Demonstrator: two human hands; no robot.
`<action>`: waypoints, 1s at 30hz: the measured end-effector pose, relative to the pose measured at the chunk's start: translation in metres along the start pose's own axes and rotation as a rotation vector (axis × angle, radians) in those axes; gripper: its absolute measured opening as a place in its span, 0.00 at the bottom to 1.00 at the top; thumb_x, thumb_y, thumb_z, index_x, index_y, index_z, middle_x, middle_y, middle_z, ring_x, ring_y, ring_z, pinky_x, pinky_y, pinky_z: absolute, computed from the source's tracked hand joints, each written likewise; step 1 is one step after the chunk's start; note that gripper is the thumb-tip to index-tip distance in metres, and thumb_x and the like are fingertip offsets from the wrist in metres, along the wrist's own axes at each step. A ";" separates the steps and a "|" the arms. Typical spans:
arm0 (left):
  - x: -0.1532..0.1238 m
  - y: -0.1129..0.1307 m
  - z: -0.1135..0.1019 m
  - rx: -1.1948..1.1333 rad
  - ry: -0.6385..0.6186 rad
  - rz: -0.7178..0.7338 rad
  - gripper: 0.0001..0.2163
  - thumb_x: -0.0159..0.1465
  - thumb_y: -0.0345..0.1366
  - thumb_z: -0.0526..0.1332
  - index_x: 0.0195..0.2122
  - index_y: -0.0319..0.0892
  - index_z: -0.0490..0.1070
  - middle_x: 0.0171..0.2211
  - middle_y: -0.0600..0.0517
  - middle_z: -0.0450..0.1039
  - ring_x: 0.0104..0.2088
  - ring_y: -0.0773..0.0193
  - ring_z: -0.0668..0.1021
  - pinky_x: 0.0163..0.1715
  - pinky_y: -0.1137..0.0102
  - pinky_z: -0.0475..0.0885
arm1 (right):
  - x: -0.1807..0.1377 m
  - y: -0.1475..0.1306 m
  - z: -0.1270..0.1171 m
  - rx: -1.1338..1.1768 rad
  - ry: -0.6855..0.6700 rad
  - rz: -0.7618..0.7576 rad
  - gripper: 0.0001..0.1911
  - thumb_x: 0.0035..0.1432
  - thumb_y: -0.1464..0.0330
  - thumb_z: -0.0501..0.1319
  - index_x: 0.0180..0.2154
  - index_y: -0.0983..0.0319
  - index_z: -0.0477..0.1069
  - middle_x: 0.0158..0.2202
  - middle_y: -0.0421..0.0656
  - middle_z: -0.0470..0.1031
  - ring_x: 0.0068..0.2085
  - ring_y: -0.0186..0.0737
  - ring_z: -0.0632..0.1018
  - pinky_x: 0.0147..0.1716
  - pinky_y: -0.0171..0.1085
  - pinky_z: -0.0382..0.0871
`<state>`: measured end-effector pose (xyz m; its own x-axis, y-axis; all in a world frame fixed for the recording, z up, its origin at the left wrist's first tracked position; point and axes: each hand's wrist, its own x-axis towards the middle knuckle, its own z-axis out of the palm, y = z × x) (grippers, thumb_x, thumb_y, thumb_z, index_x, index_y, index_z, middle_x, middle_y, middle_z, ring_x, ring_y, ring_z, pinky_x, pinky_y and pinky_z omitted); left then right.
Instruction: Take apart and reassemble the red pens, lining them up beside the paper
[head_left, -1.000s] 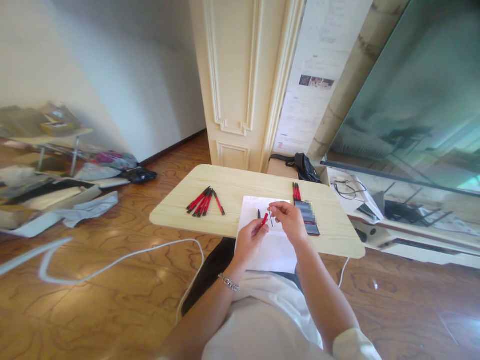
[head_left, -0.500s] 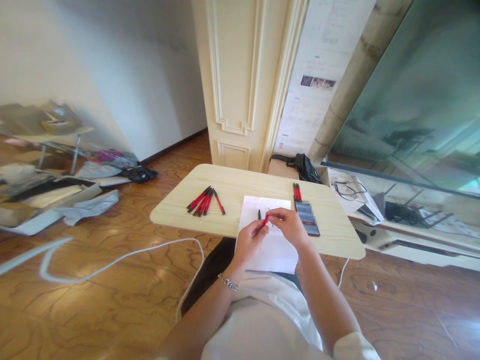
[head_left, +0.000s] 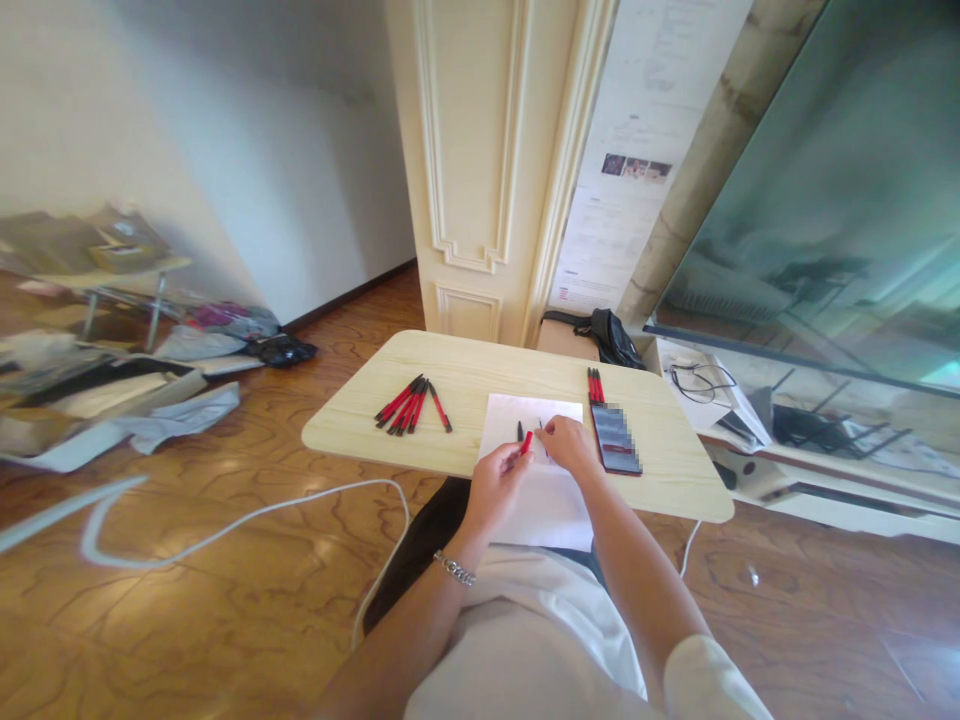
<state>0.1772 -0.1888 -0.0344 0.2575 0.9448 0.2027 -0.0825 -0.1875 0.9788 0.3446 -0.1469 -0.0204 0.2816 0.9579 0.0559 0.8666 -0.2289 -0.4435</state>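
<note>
My left hand (head_left: 499,478) is closed around a red pen barrel (head_left: 526,441), which points up and away over a white sheet of paper (head_left: 544,510). My right hand (head_left: 571,444) is just right of it, fingertips pinched together low over the paper. A thin dark piece (head_left: 541,426) shows by those fingertips; whether they grip it is too small to tell. On the paper beyond my left hand lies a short black pen part (head_left: 520,430).
Several red and black pens (head_left: 409,405) lie fanned on the left of the wooden table (head_left: 360,440). More such pens (head_left: 595,385) lie at the right, above a dark phone (head_left: 619,440). A white cable (head_left: 300,492) runs along the floor at left.
My right hand has come away from the red barrel and dropped slightly toward the paper. The barrel stays in my left hand, now with its far end uncovered.
</note>
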 end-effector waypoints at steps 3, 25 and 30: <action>0.000 -0.002 -0.001 0.014 -0.004 -0.004 0.15 0.61 0.45 0.60 0.42 0.41 0.75 0.37 0.47 0.78 0.38 0.58 0.79 0.40 0.67 0.72 | 0.004 -0.004 0.004 -0.085 -0.024 0.050 0.13 0.56 0.61 0.58 0.34 0.63 0.76 0.38 0.55 0.78 0.41 0.48 0.77 0.38 0.40 0.65; -0.002 -0.001 0.000 0.055 -0.042 0.019 0.15 0.61 0.44 0.60 0.43 0.41 0.76 0.36 0.48 0.78 0.37 0.57 0.78 0.41 0.66 0.72 | -0.028 -0.036 -0.041 1.162 0.146 -0.204 0.15 0.52 0.59 0.62 0.37 0.63 0.69 0.30 0.44 0.76 0.25 0.33 0.71 0.22 0.32 0.62; 0.000 -0.002 -0.001 0.052 -0.053 0.018 0.16 0.62 0.44 0.59 0.45 0.40 0.75 0.37 0.48 0.78 0.37 0.58 0.79 0.40 0.67 0.72 | -0.037 -0.032 -0.030 1.052 0.010 -0.211 0.14 0.52 0.59 0.62 0.36 0.64 0.72 0.31 0.45 0.77 0.28 0.35 0.73 0.25 0.33 0.63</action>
<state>0.1768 -0.1882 -0.0367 0.3073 0.9257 0.2207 -0.0382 -0.2197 0.9748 0.3187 -0.1803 0.0187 0.1746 0.9582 0.2268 0.1090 0.2101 -0.9716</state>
